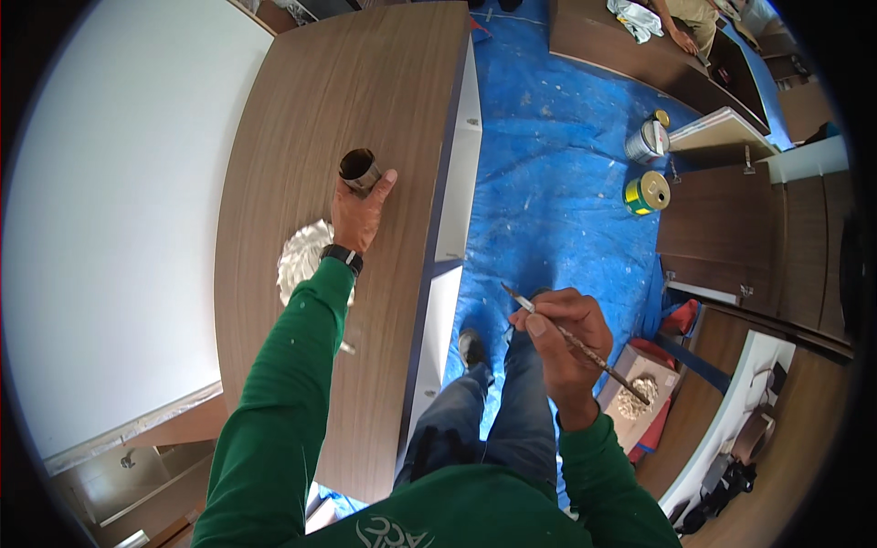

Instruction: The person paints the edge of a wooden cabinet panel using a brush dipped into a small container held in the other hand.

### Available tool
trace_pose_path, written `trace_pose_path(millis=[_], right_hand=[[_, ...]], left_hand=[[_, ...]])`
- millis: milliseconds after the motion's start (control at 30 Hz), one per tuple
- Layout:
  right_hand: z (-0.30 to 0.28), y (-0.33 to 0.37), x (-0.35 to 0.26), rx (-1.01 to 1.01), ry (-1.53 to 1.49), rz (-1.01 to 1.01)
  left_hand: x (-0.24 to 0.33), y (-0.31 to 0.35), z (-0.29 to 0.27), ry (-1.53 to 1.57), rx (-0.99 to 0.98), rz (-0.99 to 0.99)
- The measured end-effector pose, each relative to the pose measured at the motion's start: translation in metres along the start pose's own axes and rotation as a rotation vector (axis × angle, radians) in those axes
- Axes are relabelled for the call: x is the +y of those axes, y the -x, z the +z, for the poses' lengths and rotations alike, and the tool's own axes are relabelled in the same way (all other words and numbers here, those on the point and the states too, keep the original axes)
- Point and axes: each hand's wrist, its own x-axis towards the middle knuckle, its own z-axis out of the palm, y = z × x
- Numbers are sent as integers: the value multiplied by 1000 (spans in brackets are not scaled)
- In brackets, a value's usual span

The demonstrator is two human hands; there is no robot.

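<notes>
My left hand (359,216) is closed around a small dark-stained cup (362,173), held over the wood-grain top of a cabinet (365,82). The inside of the cup looks dark; its contents cannot be made out. A crumpled whitish cloth (299,260) lies on the cabinet top beside my left wrist, partly hidden by my forearm. In my right hand (568,338) a thin paintbrush (596,359) is pinched between thumb and fingers, its bristle tip pointing up and left. The brush is off to the right of the cabinet, above the floor, touching nothing.
Blue plastic sheeting (557,137) covers the floor. Beyond it stand a yellow-green can (647,193) and a white-grey tin (647,142), near dark cabinet doors (722,210). A white panel (128,201) is at left. Another person's hand (684,40) rests at the far brown cabinet.
</notes>
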Motion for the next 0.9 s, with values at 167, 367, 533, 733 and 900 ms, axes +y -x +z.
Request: trace_pose_path(millis=[167,367,533,733,900], right_hand=[[18,-60,54,15,-150,109],[33,-137,133,36,-30,-14],[51,-180,174,115,-111,56],[65,-201,194,130,-112,79],[73,-205,207,135,-147,92]], left_hand=[[-15,-90,26,-307,109,116],[-17,-166,36,-548,147,56],[-14,-156,46,-526,168,39],[-9,-159,44,-472,118,29],[-15,-161,43,-417,100,28]])
